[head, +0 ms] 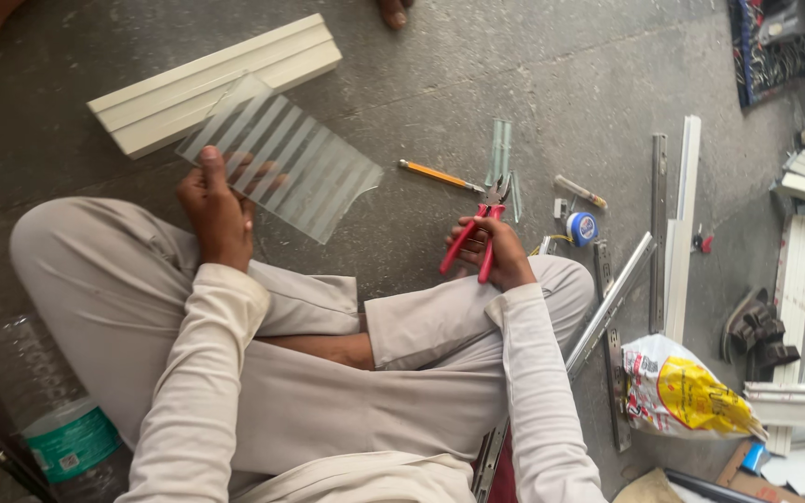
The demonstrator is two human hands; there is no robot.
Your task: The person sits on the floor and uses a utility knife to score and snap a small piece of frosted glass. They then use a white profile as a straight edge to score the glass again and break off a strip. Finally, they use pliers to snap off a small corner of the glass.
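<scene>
I sit cross-legged on a grey concrete floor. My left hand [214, 207] holds up a sheet of ribbed clear glass [283, 160] by its near left edge, thumb on top. My right hand [494, 250] grips red-handled pliers [477, 233], jaws pointing away toward narrow strips of cut glass [501, 151] on the floor. A yellow glass-cutter pencil tool [438, 174] lies between the sheet and the pliers.
A cream plastic profile [211, 82] lies behind the glass sheet. Metal rails [659, 224] and white strips [684, 224] lie right, with a tape measure [582, 226], a yellow-white bag [687, 391], and a plastic bottle [53, 419] at lower left. Someone's toe [393, 11] shows at top.
</scene>
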